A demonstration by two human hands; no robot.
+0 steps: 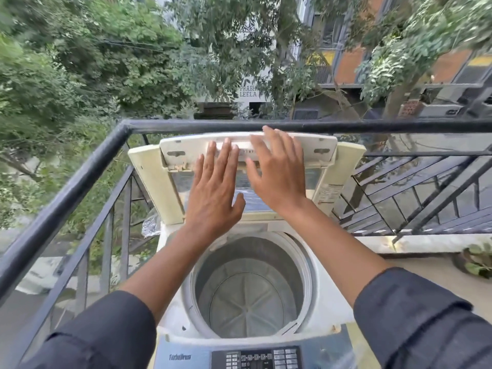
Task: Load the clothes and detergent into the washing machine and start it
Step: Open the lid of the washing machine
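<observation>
From the head camera, the washing machine stands against the balcony railing, its folded lid raised at twelve o'clock and the drum bare at six o'clock. The left hand and the right hand lie side by side, fingers straight and spread flat on the lid, gripping nothing. The control panel sits nearest the person.
</observation>
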